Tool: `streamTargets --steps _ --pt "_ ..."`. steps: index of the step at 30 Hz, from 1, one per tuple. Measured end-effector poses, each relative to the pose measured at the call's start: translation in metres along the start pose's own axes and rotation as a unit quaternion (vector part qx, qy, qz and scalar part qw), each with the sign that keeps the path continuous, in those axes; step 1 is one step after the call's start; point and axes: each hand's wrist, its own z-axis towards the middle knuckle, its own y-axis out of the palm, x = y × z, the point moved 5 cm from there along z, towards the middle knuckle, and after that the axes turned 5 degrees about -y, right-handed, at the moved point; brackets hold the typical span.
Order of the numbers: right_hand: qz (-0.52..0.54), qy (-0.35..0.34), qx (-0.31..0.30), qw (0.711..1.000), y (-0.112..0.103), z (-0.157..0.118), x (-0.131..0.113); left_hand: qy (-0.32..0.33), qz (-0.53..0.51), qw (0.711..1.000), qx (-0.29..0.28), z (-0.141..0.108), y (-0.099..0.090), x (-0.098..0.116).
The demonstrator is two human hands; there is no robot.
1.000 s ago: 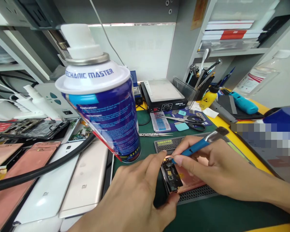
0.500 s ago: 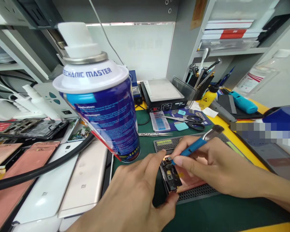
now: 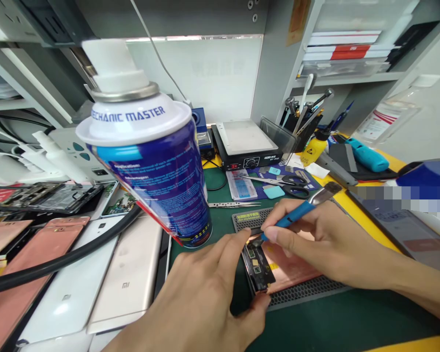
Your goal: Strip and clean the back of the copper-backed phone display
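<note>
Bracing the phone (image 3: pixel 293 264) with my left hand (image 3: pixel 201 293), I have the fingers at one corner of its dark end and the thumb at the other, so that end sits gripped between them. My right hand (image 3: pixel 322 244) pinches the brush (image 3: pixel 297 214) between thumb and fingers, bristles up and away from the phone, the tip of its blue handle down at the dark end, beside my left fingertips. What exactly the tip touches I can't say for certain, as it is small and partly hidden by my fingers.

The phone lies pink side up on the perforated pad (image 3: pixel 308 293), which rests on the green mat (image 3: pixel 315 322) over the yellow table (image 3: pixel 392 227). Left of the pad stands the spray can (image 3: pixel 161 190), with the tweezers (image 3: pixel 234 205) just beside its base. Beyond the pad are the scissors (image 3: pixel 295 186), then the plate unit (image 3: pixel 247 139), with the yellow bottle (image 3: pixel 315 148) to its right. Phone backs (image 3: pixel 128 278) lie in a row to my left, the thick black cable (image 3: pixel 58 264) crossing over them.
</note>
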Motion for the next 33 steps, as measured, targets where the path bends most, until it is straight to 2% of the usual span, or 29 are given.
streamTargets --steps 2,4,7,11,20,25,28,30,33 --pt "0.029 0.017 -0.018 0.999 0.003 -0.001 0.001 0.002 -0.003 1.000 -0.003 0.000 0.001 -0.001" --pt "0.015 0.022 -0.019 0.999 0.003 -0.001 0.000 -0.001 -0.005 1.000 -0.008 0.001 0.002 -0.001" --pt "-0.033 0.008 0.039 0.999 -0.005 -0.002 -0.004 -0.012 -0.014 1.000 -0.025 0.002 0.003 -0.001" --pt "0.001 -0.008 0.135 0.991 -0.019 -0.005 -0.006 -0.022 0.003 0.999 -0.023 -0.001 0.005 0.001" --pt "-0.040 -0.045 0.217 0.974 -0.027 -0.019 -0.007 0.051 0.024 0.998 0.020 -0.008 0.004 0.005" --pt "-0.055 -0.081 0.219 0.971 -0.021 -0.018 -0.017 0.045 0.029 0.998 0.024 -0.009 0.007 0.003" --pt "-0.064 -0.092 0.193 0.975 -0.017 -0.016 -0.020 0.029 0.036 0.999 0.023 -0.008 0.009 0.001" --pt "-0.056 -0.073 0.158 0.983 -0.015 -0.014 -0.017 0.019 0.032 0.999 0.021 -0.007 0.010 0.000" --pt "-0.020 -0.011 0.101 0.995 -0.010 -0.012 -0.008 0.002 0.025 1.000 0.012 -0.006 0.009 -0.002"
